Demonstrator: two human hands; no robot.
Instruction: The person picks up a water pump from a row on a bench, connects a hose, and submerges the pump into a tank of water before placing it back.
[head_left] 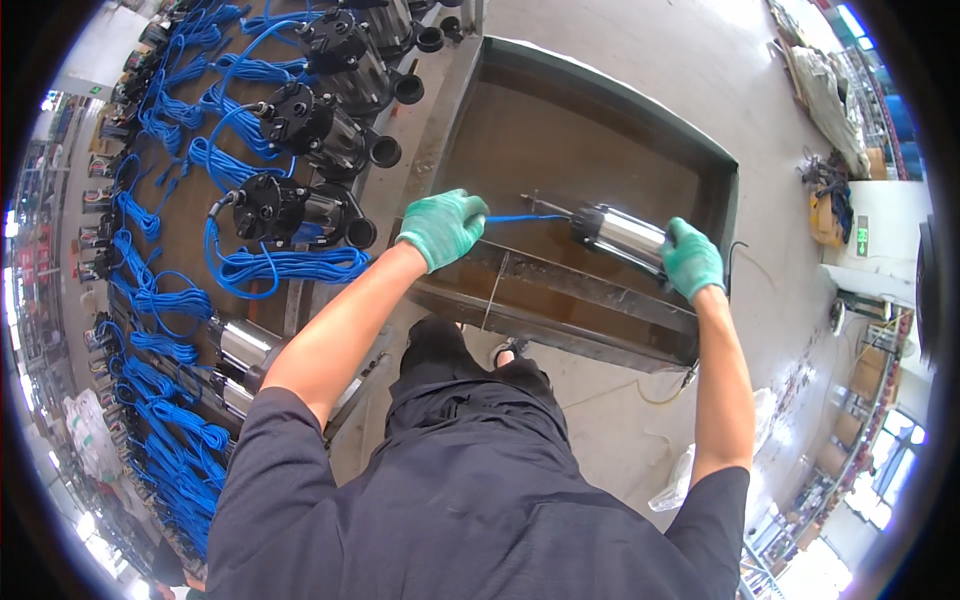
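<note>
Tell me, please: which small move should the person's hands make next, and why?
Perhaps ease the left hand slightly toward the metal cylinder, to slacken the blue cable: it looks nearly straight between them, while the right hand grips the cylinder's other end above the tank.

At left, through my remote camera, I see row of black-capped pumps [330,130], coils of blue cable [300,264] close beside them. On grey floor [615,440] I notice thin pale hose [656,402] and clear plastic [676,482]. Farther right I make out yellow bag [828,222], green sign [862,240] on white panel [888,205], brown cardboard boxes [868,372]. Above bag lies pale sheeting [838,115].
</note>
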